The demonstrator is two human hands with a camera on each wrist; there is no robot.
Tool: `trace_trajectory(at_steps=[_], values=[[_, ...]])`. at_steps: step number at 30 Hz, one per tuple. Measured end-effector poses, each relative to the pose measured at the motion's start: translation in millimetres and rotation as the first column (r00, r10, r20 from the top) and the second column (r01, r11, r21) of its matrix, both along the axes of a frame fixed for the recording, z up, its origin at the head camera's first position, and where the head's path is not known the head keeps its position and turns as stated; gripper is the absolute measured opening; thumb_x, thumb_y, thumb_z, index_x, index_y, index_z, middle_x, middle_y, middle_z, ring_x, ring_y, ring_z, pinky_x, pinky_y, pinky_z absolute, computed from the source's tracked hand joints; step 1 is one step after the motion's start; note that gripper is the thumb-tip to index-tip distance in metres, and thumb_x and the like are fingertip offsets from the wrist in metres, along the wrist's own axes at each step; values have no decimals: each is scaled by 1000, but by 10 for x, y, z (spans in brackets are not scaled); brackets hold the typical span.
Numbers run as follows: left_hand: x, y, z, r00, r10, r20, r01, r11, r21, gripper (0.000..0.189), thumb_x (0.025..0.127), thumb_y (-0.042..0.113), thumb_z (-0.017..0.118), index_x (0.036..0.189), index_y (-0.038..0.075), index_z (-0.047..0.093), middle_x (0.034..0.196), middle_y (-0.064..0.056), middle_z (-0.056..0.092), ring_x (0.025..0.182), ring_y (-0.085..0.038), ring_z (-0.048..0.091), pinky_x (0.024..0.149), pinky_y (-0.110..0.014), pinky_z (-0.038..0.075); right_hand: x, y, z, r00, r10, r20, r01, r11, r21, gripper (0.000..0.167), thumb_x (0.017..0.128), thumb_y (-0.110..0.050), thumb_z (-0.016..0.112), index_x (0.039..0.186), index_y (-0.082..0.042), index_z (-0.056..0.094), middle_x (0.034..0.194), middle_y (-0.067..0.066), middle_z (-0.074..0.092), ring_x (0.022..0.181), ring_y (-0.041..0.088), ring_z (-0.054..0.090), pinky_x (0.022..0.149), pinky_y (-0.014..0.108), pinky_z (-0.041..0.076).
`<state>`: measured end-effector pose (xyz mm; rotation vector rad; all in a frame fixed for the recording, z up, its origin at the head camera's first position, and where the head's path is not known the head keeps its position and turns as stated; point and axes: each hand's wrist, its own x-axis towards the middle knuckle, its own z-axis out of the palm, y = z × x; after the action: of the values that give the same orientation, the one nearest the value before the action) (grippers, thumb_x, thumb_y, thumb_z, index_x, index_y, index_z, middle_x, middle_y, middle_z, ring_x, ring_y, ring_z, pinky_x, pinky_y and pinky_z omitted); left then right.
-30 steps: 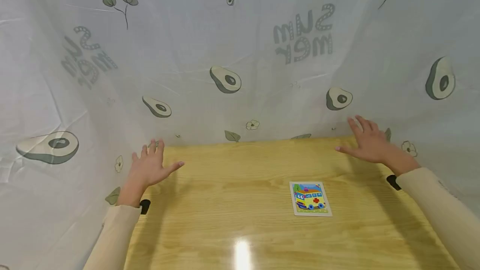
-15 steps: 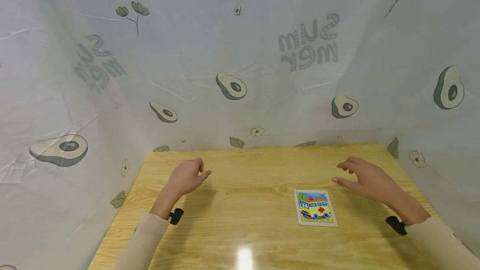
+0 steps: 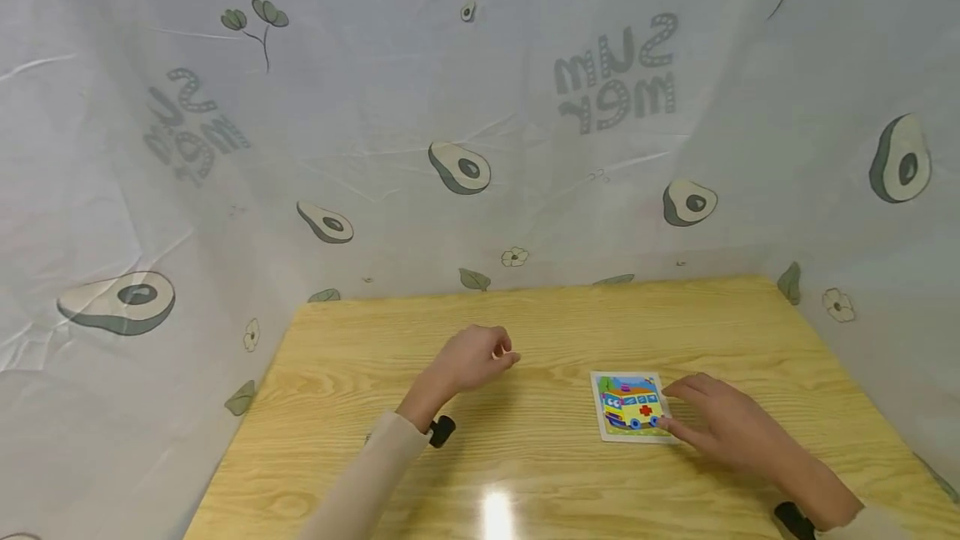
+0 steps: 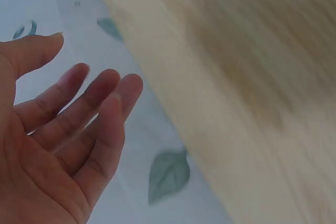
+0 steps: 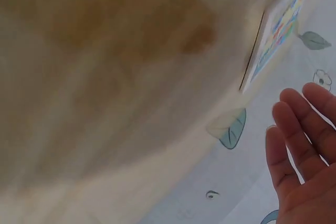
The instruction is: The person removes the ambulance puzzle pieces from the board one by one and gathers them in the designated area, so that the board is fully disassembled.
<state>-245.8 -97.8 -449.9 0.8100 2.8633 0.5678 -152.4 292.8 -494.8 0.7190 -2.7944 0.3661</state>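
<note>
Ambulance picture tile (image 3: 628, 408) lies flat on the wooden table (image 3: 337, 390), picture side up, just beside my right hand (image 3: 723, 422). That grip is spread: thumb and fingers apart at the tile's right edge, tips overlapping it in the head view. Right wrist view shows a gap from visible fingers to tile; thumb contact I can't tell. My left hand (image 3: 468, 359) is above the table, well left of the tile, fingers loosely bent, thumb apart. Avocado-print cloth (image 3: 375, 90) behind and both sides.
</note>
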Motion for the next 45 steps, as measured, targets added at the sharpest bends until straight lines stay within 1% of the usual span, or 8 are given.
trace_trajectory(at_steps=[5,10,13,16,19,26,34,45], values=[[55,218,-117,997,-52,59,51,999,13,41,106,38,63,132,7,71,125,-9,77,108,-20,75,90,-34,61,129,-81,-89,997,-18,69,20,1000,-22,54,93,-50,77,126,-9,73,125,5,75,113,30,72,93,52,59],[46,433,-210,995,-90,50,90,996,12,44,107,39,62,135,7,70,125,-7,76,104,-14,73,88,-29,60,258,-82,-167,997,-14,75,14,1000,-5,67,95,-53,73,145,-9,64,143,7,68,125,32,68,99,55,56],[53,551,-246,993,-116,32,116,993,-18,43,106,39,63,133,8,71,119,-4,74,97,-10,68,83,-24,57,326,-54,-228,1000,12,0,-12,999,33,71,92,-53,77,148,-12,61,148,4,65,127,29,68,105,37,51],[69,637,-261,991,-132,22,133,990,-44,41,105,38,64,132,8,72,118,-3,72,98,-10,67,82,-23,56,358,-29,-270,997,40,-62,-37,998,44,72,90,-51,80,149,-13,61,151,2,63,128,27,67,115,14,27],[78,694,-268,990,-136,23,137,989,-55,39,105,38,64,132,9,72,120,-4,71,103,-12,68,83,-23,56,370,-12,-284,996,51,-70,-48,998,51,72,91,-52,79,150,-15,60,153,2,62,131,25,65,112,8,14],[88,791,-333,990,-138,39,140,989,-41,39,106,39,64,132,12,72,119,-1,70,103,-10,67,82,-22,55,409,-6,-267,996,70,-57,-62,991,120,74,93,-58,73,154,-21,55,157,0,57,141,13,56,109,18,32],[136,966,-447,987,-154,52,155,988,-22,38,106,39,62,132,12,71,118,0,69,100,-7,65,81,-19,54,407,107,-275,967,254,-31,-242,947,210,81,101,-56,63,164,-12,37,169,5,41,158,-12,-8,121,5,-12],[151,1129,-484,990,-135,48,138,988,-64,45,106,43,61,141,14,64,129,1,68,113,-8,67,89,-21,56,362,231,-331,931,346,-115,-300,905,301,78,101,-50,65,161,-6,40,167,5,44,164,-1,-4,128,14,-11]])
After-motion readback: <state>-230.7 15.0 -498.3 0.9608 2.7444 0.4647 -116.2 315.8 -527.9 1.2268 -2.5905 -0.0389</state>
